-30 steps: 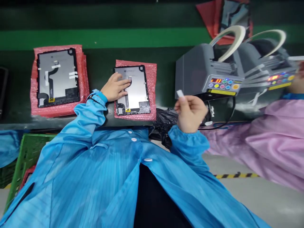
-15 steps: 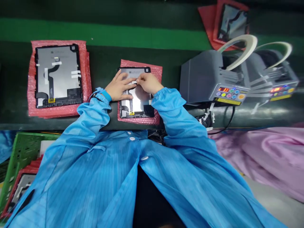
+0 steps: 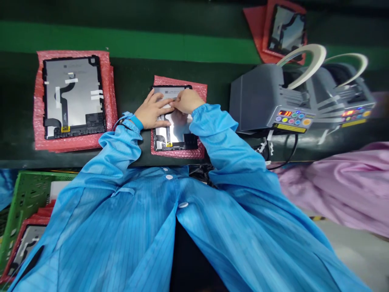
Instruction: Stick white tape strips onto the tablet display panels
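A tablet back panel (image 3: pixel 174 134) lies on a red bubble-wrap sheet (image 3: pixel 179 153) in front of me. My left hand (image 3: pixel 152 111) rests flat on the panel's upper left part, fingers stretched out. My right hand (image 3: pixel 187 101) is at the panel's top edge, fingers curled and pressed down beside my left fingertips. A small white strip of tape shows between the fingertips; whether my right hand still grips it is hidden.
A second panel (image 3: pixel 73 97) with white tape strips lies on stacked red bubble wrap at the left. Two grey tape dispensers (image 3: pixel 267 99) (image 3: pixel 343 97) stand at the right. Another panel (image 3: pixel 285 32) lies at the back. A green crate (image 3: pixel 27 202) holds panels. A pink sleeve (image 3: pixel 337 186) reaches in.
My right hand brought a white tape piece from near the dispenser down onto the panel, then slid slightly up toward its top edge. My left hand stayed on the panel.
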Demonstrator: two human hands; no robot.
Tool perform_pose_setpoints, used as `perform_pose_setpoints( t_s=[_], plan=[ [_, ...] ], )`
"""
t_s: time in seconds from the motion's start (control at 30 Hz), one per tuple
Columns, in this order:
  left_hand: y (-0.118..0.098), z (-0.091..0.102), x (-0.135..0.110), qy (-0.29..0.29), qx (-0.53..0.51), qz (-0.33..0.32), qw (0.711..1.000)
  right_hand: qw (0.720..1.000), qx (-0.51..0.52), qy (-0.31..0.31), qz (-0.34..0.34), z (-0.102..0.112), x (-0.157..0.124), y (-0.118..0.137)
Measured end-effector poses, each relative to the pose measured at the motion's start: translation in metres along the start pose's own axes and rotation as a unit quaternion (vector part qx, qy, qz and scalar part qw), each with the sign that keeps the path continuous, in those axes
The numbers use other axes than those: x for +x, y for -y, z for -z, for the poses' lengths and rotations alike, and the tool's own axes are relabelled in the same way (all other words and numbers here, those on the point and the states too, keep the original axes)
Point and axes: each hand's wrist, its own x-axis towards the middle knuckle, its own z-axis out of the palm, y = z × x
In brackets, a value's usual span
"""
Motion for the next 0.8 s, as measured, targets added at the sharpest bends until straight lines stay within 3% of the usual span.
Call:
perform_pose_setpoints(
  t_s=[0.1, 0.17, 0.23, 0.27, 0.33, 0.4, 0.47, 0.53, 0.6, 0.67, 0.8],
  plan=[
    [0.003, -0.003, 0.001, -0.024, -0.015, -0.006, 1.0, 0.998, -0.024, -0.041, -0.045, 0.01, -0.001, -0.011],
    [0.007, -0.005, 0.002, -0.032, -0.014, -0.011, 0.999, 0.996, 0.011, -0.077, -0.044, 0.015, -0.018, -0.03],
    [0.012, -0.006, 0.001, -0.04, -0.009, -0.029, 0.999, 0.988, 0.129, -0.086, -0.012, 0.013, -0.05, -0.057],
    [0.014, -0.007, 0.001, -0.043, -0.005, -0.041, 0.998, 0.971, 0.219, -0.094, 0.001, 0.009, -0.071, -0.073],
    [0.016, -0.007, 0.001, -0.057, 0.0, -0.059, 0.997, 0.913, 0.374, -0.16, -0.032, -0.001, -0.113, -0.105],
    [0.012, -0.005, 0.004, -0.084, -0.001, -0.061, 0.995, 0.82, 0.48, -0.295, -0.105, -0.011, -0.147, -0.132],
    [0.0, -0.004, 0.009, -0.113, 0.0, -0.057, 0.992, 0.72, 0.538, -0.403, -0.172, -0.015, -0.163, -0.152],
    [-0.018, -0.005, 0.016, -0.122, 0.01, -0.07, 0.99, 0.666, 0.565, -0.441, -0.206, -0.013, -0.164, -0.166],
    [-0.037, -0.008, 0.022, -0.112, 0.025, -0.097, 0.989, 0.662, 0.573, -0.438, -0.204, -0.008, -0.154, -0.175],
    [-0.051, -0.014, 0.025, -0.096, 0.036, -0.12, 0.987, 0.681, 0.563, -0.435, -0.175, -0.004, -0.142, -0.179],
    [-0.061, -0.024, 0.024, -0.077, 0.046, -0.133, 0.987, 0.703, 0.502, -0.49, -0.115, -0.009, -0.137, -0.185]
  ],
)
